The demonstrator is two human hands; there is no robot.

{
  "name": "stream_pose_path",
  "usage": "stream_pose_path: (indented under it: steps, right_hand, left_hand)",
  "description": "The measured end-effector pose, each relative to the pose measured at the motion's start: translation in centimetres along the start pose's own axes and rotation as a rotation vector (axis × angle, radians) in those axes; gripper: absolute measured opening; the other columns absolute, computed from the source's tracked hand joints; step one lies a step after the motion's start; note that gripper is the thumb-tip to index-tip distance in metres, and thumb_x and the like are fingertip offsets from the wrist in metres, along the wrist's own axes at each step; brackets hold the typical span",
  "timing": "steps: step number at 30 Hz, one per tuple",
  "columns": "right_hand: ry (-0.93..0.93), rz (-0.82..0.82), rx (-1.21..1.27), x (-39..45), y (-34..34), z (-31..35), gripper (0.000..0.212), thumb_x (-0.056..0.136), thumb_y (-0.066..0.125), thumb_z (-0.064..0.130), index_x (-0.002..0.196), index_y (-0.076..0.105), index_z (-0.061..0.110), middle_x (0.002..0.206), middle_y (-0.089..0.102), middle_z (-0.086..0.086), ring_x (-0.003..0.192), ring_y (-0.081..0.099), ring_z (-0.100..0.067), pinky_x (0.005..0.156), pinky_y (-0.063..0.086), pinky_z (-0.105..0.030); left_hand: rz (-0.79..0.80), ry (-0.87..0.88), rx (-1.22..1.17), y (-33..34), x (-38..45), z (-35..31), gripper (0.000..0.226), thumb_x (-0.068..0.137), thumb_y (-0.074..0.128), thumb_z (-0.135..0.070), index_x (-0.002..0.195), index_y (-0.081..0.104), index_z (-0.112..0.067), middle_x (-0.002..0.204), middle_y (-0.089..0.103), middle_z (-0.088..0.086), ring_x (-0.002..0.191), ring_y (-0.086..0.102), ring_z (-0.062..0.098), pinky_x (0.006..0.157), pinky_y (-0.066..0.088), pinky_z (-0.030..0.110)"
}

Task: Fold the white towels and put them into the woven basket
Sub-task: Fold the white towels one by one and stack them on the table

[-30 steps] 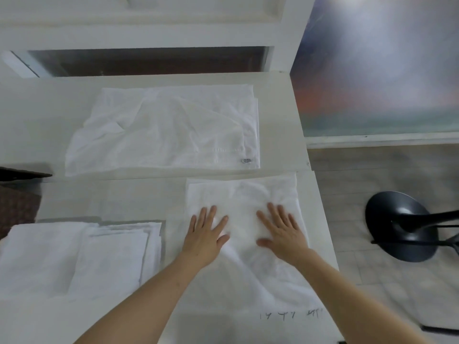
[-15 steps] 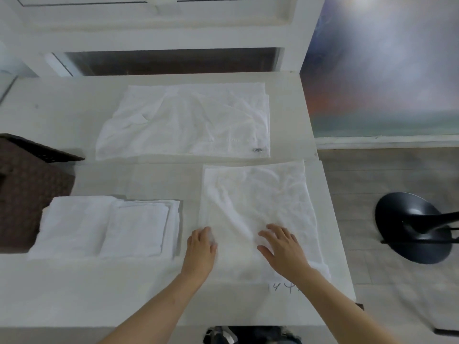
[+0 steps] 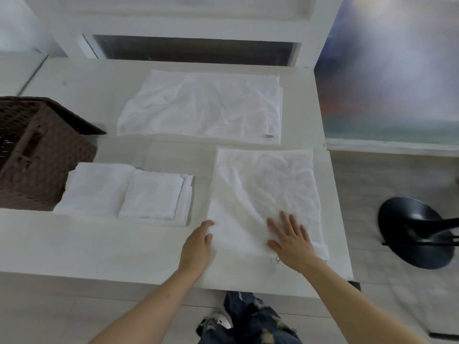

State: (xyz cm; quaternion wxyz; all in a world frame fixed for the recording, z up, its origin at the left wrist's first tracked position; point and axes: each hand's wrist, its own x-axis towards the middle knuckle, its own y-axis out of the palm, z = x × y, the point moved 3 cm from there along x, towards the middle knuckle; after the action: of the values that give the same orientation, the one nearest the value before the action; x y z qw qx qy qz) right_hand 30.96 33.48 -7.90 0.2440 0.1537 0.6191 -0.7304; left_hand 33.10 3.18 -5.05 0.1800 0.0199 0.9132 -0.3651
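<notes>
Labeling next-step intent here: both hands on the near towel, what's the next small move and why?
Probably lift the near-left edge and fold it across to the right. The left hand curls its fingers at that edge of the towel, while the right hand lies flat on it, pinning it. The towel lies spread out, wrinkled, not yet as small as the folded stack.
</notes>
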Motion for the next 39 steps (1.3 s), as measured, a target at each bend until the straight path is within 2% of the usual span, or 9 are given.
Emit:
stream_pose_path:
  steps: [4,8,12,16,21,27,32,34,39]
  right_hand:
    - [-0.018,0.013,-0.003,-0.6,0.2,-0.3,0.07,0.105,0.025,0.065,0.157,-0.019,0.051,0.162,-0.04,0.01,0.152,-0.033,-0.021,0.128,-0.009,-0.047]
    - [-0.041,-0.064,0.068,-1.6,0.5,-0.9,0.066,0.105,0.042,0.055,0.163,0.011,0.043,0.173,-0.015,0.002,0.159,-0.015,-0.023,0.13,0.003,-0.044]
    - [-0.053,-0.184,0.144,-3.9,1.5,-3.4,0.055,0.102,0.053,0.051,0.153,0.041,0.036,0.171,0.016,0.001,0.16,0.01,-0.024,0.126,0.026,-0.046]
    - [-0.081,-0.249,0.1,-5.8,2.3,-5.5,0.043,0.098,0.064,0.044,0.138,0.059,0.029,0.166,0.032,0.005,0.157,0.023,-0.019,0.122,0.036,-0.042]
    - [-0.078,-0.357,0.08,-6.6,2.5,-6.2,0.02,0.092,0.077,0.017,0.11,0.075,0.024,0.154,0.052,0.007,0.146,0.044,-0.017,0.1,0.057,-0.038]
    - [-0.08,-0.468,0.069,-6.7,2.3,-5.7,0.012,0.092,0.075,0.008,0.098,0.076,0.018,0.137,0.067,0.003,0.131,0.06,-0.023,0.089,0.062,-0.042]
    - [-0.03,-0.366,0.087,-8.5,1.0,-5.0,0.011,0.105,0.046,0.019,0.109,0.054,0.025,0.089,0.068,0.008,0.083,0.066,-0.02,0.087,0.052,-0.039]
    - [-0.021,-0.35,0.088,-9.3,0.3,-4.8,0.008,0.108,0.04,0.022,0.106,0.046,0.027,0.071,0.061,0.01,0.063,0.057,-0.021,0.08,0.048,-0.036]
    - [-0.003,-0.392,0.142,-9.0,-3.4,-5.8,0.018,0.11,0.042,0.041,0.122,0.049,0.031,0.083,0.071,0.009,0.064,0.063,-0.021,0.054,0.04,-0.032]
  left_hand:
    - [0.074,-0.097,0.04,0.5,-1.1,2.5,0.024,0.104,0.046,-0.015,0.11,0.066,-0.025,0.091,0.068,-0.006,0.082,0.062,0.011,0.064,0.045,0.023]
    - [0.075,-0.055,0.14,0.5,-1.3,2.1,0.025,0.102,0.047,-0.011,0.118,0.064,-0.019,0.109,0.063,-0.003,0.095,0.059,0.011,0.074,0.047,0.022]
    - [0.016,0.144,0.406,0.4,-1.5,1.2,0.031,0.097,0.055,-0.006,0.123,0.061,-0.022,0.12,0.044,-0.001,0.11,0.042,0.015,0.086,0.042,0.023]
    - [0.202,0.417,0.543,1.9,-1.1,0.3,0.023,0.099,0.055,-0.021,0.121,0.06,-0.025,0.128,0.046,-0.005,0.124,0.043,0.019,0.095,0.041,0.03]
    - [0.216,0.48,0.551,2.7,-1.2,2.0,0.032,0.092,0.066,-0.012,0.123,0.065,-0.022,0.139,0.05,-0.004,0.132,0.047,0.018,0.094,0.049,0.03]
    - [0.08,0.531,0.538,2.8,-1.5,3.0,0.032,0.089,0.074,-0.004,0.121,0.072,-0.007,0.131,0.068,0.006,0.119,0.066,0.025,0.087,0.058,0.035]
    - [0.136,0.476,0.72,1.4,-2.3,0.1,0.027,0.084,0.07,-0.006,0.111,0.065,-0.012,0.08,0.069,0.0,0.057,0.06,0.022,0.051,0.036,0.028]
    - [0.18,0.441,0.743,0.8,-2.0,-0.8,0.022,0.094,0.055,-0.011,0.116,0.052,-0.017,0.086,0.064,-0.001,0.059,0.05,0.023,0.057,0.032,0.03]
    - [0.153,0.397,0.637,-1.8,0.9,-2.9,0.015,0.108,0.033,-0.026,0.119,0.043,-0.03,0.091,0.045,-0.005,0.065,0.055,0.02,0.057,0.041,0.033]
